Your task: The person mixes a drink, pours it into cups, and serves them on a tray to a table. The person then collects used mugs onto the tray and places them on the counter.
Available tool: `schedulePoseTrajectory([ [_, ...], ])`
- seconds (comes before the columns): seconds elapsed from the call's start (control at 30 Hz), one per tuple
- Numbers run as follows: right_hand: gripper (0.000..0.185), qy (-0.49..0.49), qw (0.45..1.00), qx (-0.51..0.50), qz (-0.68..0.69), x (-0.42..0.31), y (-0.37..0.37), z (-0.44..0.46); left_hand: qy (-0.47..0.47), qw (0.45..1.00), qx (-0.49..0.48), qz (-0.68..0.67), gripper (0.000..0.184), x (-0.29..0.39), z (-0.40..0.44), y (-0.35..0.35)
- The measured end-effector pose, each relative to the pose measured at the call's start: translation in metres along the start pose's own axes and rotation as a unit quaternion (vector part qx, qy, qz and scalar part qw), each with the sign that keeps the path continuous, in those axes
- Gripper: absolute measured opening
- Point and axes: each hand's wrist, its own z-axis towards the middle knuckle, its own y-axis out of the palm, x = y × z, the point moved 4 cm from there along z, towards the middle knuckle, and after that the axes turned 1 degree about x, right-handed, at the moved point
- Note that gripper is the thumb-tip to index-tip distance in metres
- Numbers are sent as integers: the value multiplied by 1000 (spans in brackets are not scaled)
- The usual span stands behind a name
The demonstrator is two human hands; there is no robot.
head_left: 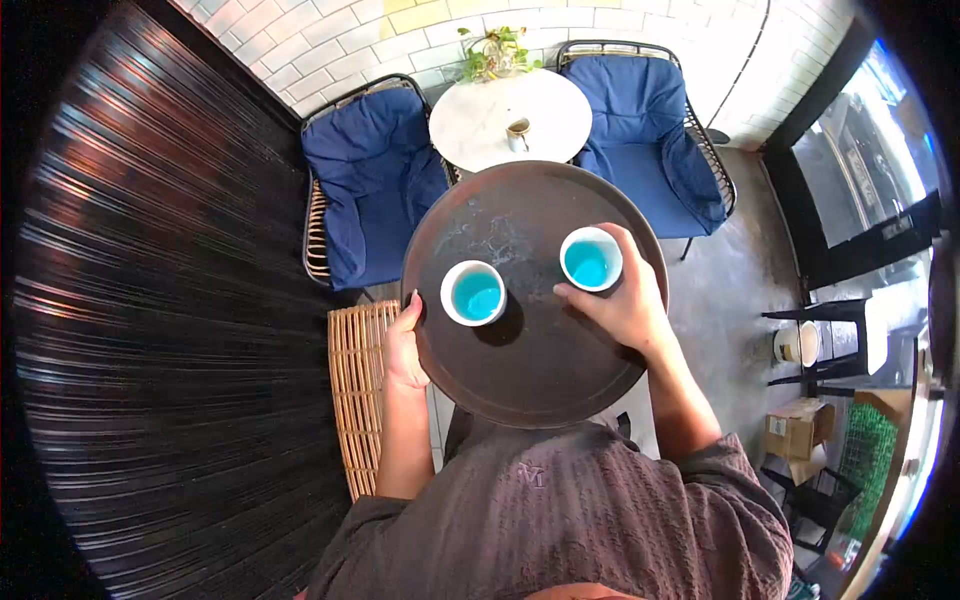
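A round dark brown tray (530,375) is held in front of my body. My left hand (404,348) grips its left rim, thumb on top and the other fingers hidden underneath. On the tray's left half stands a white paper cup (474,294), turquoise inside. My right hand (632,300) is wrapped round a second, similar cup (589,262) at the tray's right side. I cannot tell whether the turquoise is liquid or lining. Whitish smears mark the tray's upper left surface.
Ahead, a round white table (475,115) bears a small cup (518,134) and a plant (495,55). Blue-cushioned chairs (370,180) flank it. A ribbed dark wall (190,300) runs along my left, near a wicker piece (360,390). Cardboard boxes (795,432) and a black stool (835,335) are right.
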Motion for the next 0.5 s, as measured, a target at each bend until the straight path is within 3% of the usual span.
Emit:
schedulePoseTrajectory([
  [0.2,68,-65,997,37,25,24,0,88,40,998,39,29,46,21,63,-10],
  [0.3,68,-64,995,59,41,24,-9,146,20,1000,3,-9,45,48,104,-17],
  [0.33,69,-74,995,69,22,22,-13,160,36,998,55,7,45,58,113,-27],
  [0.43,68,-69,992,101,20,32,-22,216,66,996,62,12,44,94,155,-43],
  [0.47,66,-61,992,108,20,41,-23,236,111,985,124,34,43,108,169,-52],
  [0.5,66,-55,990,130,2,50,-25,252,102,987,122,33,43,121,186,-56],
])
